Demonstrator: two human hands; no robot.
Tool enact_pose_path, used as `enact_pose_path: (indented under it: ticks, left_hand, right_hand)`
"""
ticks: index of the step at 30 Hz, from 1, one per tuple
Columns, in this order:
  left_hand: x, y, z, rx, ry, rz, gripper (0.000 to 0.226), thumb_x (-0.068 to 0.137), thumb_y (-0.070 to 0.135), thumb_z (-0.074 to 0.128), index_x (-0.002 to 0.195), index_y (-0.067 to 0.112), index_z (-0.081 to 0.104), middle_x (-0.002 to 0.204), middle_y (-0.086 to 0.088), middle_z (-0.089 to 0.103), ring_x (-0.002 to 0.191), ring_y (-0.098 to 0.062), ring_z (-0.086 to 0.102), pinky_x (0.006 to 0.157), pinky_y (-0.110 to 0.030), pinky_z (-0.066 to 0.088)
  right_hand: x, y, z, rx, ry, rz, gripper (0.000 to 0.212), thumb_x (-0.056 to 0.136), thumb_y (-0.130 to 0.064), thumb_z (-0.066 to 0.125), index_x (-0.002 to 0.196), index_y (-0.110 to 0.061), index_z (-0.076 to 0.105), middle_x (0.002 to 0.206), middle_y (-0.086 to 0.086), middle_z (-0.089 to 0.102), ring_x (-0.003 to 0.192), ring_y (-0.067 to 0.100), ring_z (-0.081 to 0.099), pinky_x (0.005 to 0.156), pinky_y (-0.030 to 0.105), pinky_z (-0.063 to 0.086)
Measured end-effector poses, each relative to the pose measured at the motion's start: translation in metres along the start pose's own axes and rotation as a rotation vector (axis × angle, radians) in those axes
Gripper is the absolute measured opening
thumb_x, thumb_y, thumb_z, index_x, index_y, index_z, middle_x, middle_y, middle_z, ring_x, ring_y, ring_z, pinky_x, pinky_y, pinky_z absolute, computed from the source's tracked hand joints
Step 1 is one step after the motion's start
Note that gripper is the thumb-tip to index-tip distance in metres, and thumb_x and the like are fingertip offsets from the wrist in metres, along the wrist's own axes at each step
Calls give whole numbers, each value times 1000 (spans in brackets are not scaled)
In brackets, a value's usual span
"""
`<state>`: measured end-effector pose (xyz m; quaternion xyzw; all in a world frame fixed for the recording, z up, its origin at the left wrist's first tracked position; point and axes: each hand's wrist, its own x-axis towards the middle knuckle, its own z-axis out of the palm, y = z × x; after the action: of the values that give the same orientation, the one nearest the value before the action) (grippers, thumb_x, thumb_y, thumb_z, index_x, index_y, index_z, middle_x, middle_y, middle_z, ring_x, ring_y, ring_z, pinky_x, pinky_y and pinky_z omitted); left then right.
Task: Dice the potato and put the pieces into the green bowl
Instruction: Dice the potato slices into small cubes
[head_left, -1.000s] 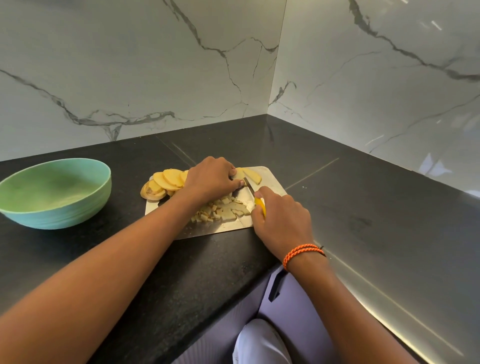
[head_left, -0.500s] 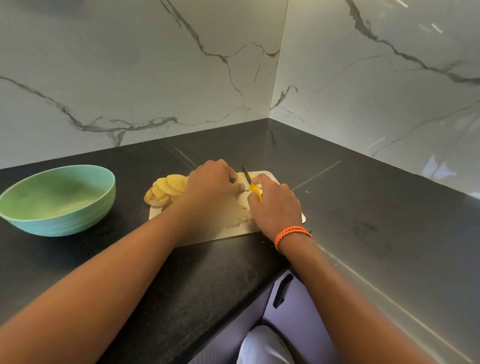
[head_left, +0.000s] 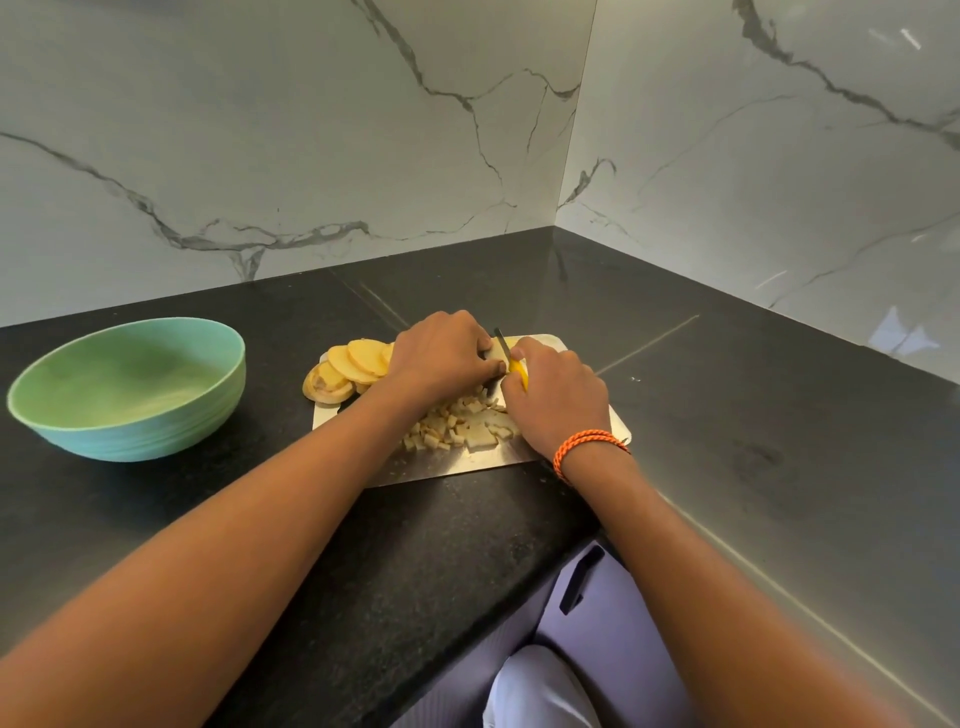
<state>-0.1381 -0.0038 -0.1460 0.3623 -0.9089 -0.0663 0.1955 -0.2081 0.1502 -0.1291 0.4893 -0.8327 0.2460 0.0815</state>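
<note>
A steel cutting board (head_left: 467, 465) lies on the black counter. Round potato slices (head_left: 348, 366) are stacked at its far left. A heap of diced pieces (head_left: 457, 428) lies near its front. My left hand (head_left: 441, 356) curls over a potato slice at the board's far side and holds it down. My right hand (head_left: 556, 395) grips a yellow-handled knife (head_left: 511, 361), its blade pointing away right beside my left fingertips. The green bowl (head_left: 127, 387) stands to the left of the board, with nothing visible inside.
Marble walls meet in a corner behind the board. The black counter (head_left: 727, 415) runs right along the wall. A drawer front with a dark handle (head_left: 579, 579) sits below the counter edge, near my body.
Across the frames my right hand with the knife moved from the board's near side to its far side, beside my left hand. The left hand stayed on the slices.
</note>
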Motion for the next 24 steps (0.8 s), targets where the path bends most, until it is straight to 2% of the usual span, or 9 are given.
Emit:
enact_pose_path:
  ticks: [4, 7, 13, 18, 24]
  left_hand:
    - [1, 0, 2, 6, -8, -28, 41, 82, 62, 67, 88, 25, 81, 98, 9, 79, 82, -13, 70, 69, -37, 61]
    - [1, 1, 0, 10, -13, -26, 39, 84, 61, 69, 89, 24, 82, 101, 11, 79, 85, -14, 70, 69, -35, 59]
    - [0, 2, 1, 4, -18, -5, 35, 91, 56, 72, 97, 23, 82, 104, 8, 79, 90, -14, 70, 66, -29, 52]
    - [-2, 3, -1, -35, -14, -4, 32, 92, 55, 73, 100, 26, 83, 105, 10, 79, 91, -11, 69, 61, -25, 46]
    - [-6, 7, -3, -84, 28, -34, 28, 92, 51, 76, 102, 26, 85, 106, 9, 79, 84, -11, 66, 56, -22, 40]
  right_hand:
    - [-5, 0, -3, 2, -30, -5, 29, 101, -29, 48, 124, -22, 63, 110, 9, 69, 96, 31, 62, 71, 35, 37]
    - [-11, 4, -6, 8, -48, 5, 31, 99, -29, 48, 127, -24, 61, 107, 8, 68, 92, 30, 60, 70, 35, 38]
    - [-38, 13, -13, 30, -61, 14, 35, 97, -33, 49, 130, -30, 60, 90, 3, 65, 81, 24, 60, 72, 39, 53]
    - [-55, 26, -23, -12, -41, 34, 33, 99, -34, 49, 130, -31, 58, 82, -1, 59, 77, 23, 59, 70, 37, 52]
    - [-50, 26, -24, 3, -5, 51, 35, 101, -31, 48, 134, -30, 58, 81, -3, 52, 73, 18, 48, 63, 31, 37]
